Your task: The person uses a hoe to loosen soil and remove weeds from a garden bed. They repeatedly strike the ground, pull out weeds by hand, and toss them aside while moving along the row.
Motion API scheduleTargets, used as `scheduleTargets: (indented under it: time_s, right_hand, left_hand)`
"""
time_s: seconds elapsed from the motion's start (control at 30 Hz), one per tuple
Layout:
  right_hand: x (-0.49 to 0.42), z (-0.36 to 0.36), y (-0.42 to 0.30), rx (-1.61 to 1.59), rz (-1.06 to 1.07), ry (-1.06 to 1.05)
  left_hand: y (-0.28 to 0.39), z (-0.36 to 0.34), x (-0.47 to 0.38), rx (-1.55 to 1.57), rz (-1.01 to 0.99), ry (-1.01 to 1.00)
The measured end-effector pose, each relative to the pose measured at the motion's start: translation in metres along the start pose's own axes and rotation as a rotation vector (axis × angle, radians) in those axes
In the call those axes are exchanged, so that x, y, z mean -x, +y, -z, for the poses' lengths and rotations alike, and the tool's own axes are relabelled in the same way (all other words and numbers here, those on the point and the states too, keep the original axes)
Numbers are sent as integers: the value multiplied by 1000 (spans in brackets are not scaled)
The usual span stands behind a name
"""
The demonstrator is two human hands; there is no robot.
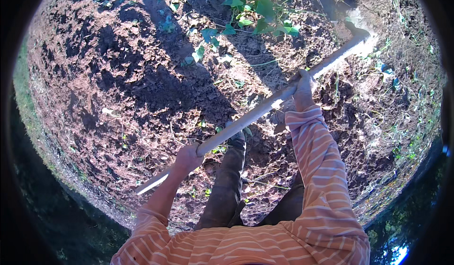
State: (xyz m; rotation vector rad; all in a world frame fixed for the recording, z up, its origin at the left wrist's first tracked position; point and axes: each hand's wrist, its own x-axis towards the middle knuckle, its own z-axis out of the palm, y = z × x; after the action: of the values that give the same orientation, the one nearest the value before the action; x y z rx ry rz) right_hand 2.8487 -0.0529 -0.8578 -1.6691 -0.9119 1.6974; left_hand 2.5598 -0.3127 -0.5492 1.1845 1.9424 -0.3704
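A long pale wooden handle [248, 118] of a digging tool runs diagonally across the view, from lower left to upper right. My left hand [188, 157] grips it towards its lower-left end. Farther up, my right hand [304, 85] is closed around it. The tool's dark head [356, 31] is at the upper-right end, near the soil; its exact shape is blurred by dust and glare. Green leafy vines [264, 11] lie on the ground to the left of the head.
Loose, clumpy brown soil [142, 87] spreads around me, with shadows across it. My leg in dark trousers [227, 183] stands below the handle. Thin vines and small weeds [386, 73] grow at the right. Grass [25, 87] edges the soil at the far left.
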Motion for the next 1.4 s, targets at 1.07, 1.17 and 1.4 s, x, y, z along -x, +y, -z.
scheduleTargets:
  time_s: [1.07, 1.17, 1.4]
  right_hand:
    - [236, 178, -63, -1036, -402, -158]
    - [284, 177, -31, -1141, -478, -85]
    - [312, 211, -63, -603, -582, 387]
  left_hand:
    - [175, -128, 241, 37, 89, -291]
    - [129, -123, 249, -81, 3, -289]
    - [79, -147, 173, -107, -241, -314]
